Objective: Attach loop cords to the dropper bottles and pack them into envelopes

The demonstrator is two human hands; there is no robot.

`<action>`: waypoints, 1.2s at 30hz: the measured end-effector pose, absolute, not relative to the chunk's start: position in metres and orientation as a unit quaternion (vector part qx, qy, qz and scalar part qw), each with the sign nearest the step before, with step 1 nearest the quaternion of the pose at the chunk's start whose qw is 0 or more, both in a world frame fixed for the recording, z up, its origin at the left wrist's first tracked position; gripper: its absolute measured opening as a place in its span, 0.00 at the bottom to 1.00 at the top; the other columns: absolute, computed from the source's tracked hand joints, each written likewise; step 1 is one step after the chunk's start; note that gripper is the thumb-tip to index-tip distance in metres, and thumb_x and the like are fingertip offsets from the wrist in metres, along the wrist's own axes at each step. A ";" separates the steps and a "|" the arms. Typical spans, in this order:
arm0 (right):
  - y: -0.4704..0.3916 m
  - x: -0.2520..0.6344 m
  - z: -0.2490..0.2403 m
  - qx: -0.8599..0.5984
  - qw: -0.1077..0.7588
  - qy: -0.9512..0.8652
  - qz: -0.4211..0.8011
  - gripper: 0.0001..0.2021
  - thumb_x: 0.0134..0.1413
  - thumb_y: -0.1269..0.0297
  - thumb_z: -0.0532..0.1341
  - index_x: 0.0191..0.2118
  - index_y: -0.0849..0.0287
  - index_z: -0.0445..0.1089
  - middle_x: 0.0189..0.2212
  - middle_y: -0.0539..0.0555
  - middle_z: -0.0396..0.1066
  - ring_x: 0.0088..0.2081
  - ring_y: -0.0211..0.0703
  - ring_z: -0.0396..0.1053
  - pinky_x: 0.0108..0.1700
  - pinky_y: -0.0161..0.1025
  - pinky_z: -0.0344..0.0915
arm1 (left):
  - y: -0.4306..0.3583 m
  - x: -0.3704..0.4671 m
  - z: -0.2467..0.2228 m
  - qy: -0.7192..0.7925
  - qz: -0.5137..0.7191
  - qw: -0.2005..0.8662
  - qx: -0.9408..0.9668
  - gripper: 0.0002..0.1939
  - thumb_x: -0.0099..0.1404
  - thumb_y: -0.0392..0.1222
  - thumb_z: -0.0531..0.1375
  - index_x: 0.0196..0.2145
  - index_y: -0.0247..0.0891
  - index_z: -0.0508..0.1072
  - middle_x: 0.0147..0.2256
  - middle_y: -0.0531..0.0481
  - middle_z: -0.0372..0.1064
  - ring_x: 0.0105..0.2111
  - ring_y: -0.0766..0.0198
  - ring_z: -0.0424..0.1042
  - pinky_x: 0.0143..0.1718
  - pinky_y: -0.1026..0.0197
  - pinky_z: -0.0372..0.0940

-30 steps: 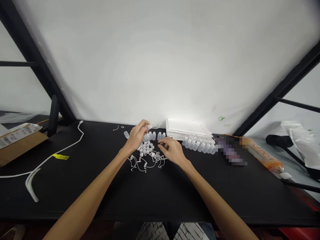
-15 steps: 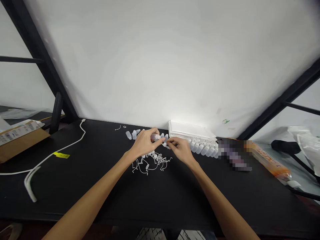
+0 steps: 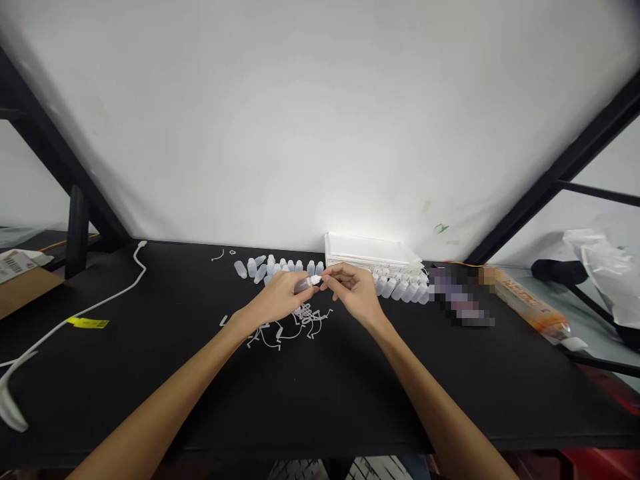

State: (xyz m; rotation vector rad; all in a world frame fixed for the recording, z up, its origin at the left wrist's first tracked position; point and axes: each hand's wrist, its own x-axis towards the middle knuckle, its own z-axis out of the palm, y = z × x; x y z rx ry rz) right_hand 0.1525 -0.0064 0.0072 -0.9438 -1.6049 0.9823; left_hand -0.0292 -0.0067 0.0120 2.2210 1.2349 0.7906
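Note:
Near the middle of the black table, my left hand (image 3: 281,293) is closed round a small translucent bottle (image 3: 303,285), tilted with its white tip toward the right. The fingertips of my right hand (image 3: 356,291) are pinched at that tip; whatever small piece they hold is too small to name. Several similar bottles (image 3: 241,269) lie and stand behind my left hand. More bottles (image 3: 401,290) are lined up to the right of my right hand. A tangle of thin white tubes (image 3: 305,320) lies below my hands.
A stack of white sheets (image 3: 373,252) rests against the wall. A white cable (image 3: 113,300) with a yellow tag (image 3: 89,323) runs along the left. An orange packet (image 3: 530,307) and a cardboard box (image 3: 27,290) are at the sides.
The view has shifted, so the side objects appear moved. My right hand has come closer to my left, its fingertips now at the bottle's tip.

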 end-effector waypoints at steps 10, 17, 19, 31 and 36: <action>-0.006 0.155 0.011 -0.376 0.465 -0.655 0.462 0.14 0.43 0.56 0.70 0.32 0.60 0.73 0.26 0.53 0.73 0.29 0.41 0.72 0.24 0.34 0.66 | -0.009 -0.028 0.010 0.439 0.282 0.259 0.813 0.12 0.65 0.44 0.53 0.29 0.37 0.70 0.17 0.56 0.57 0.17 0.69 0.54 0.19 0.64 0.46; -0.005 0.157 0.010 -0.382 0.430 -0.680 0.454 0.15 0.47 0.55 0.67 0.36 0.61 0.75 0.27 0.52 0.73 0.23 0.36 0.67 0.25 0.36 0.68 | -0.009 -0.027 0.008 0.446 0.261 0.245 0.820 0.10 0.65 0.41 0.52 0.32 0.38 0.71 0.18 0.56 0.58 0.17 0.69 0.54 0.19 0.63 0.46; -0.005 0.157 0.009 -0.389 0.423 -0.701 0.421 0.15 0.50 0.53 0.65 0.36 0.60 0.75 0.29 0.53 0.73 0.24 0.36 0.67 0.25 0.36 0.66 | -0.009 -0.026 0.008 0.448 0.265 0.225 0.824 0.09 0.64 0.40 0.52 0.29 0.38 0.69 0.18 0.55 0.58 0.18 0.68 0.55 0.20 0.63 0.47; -0.009 0.150 0.000 -0.445 0.407 -0.757 0.252 0.22 0.63 0.50 0.52 0.22 0.59 0.65 0.18 0.48 0.61 0.23 0.37 0.62 0.27 0.34 0.56 | -0.015 -0.018 0.004 0.429 0.256 0.183 0.847 0.08 0.66 0.38 0.50 0.31 0.36 0.66 0.22 0.54 0.61 0.21 0.67 0.57 0.24 0.63 0.51; -0.007 0.152 -0.001 -0.389 0.454 -0.724 0.345 0.13 0.59 0.54 0.58 0.32 0.59 0.68 0.20 0.47 0.64 0.22 0.34 0.62 0.26 0.33 0.58 | -0.015 -0.019 0.005 0.437 0.245 0.186 0.845 0.10 0.67 0.39 0.50 0.33 0.35 0.69 0.20 0.55 0.59 0.20 0.68 0.56 0.23 0.63 0.50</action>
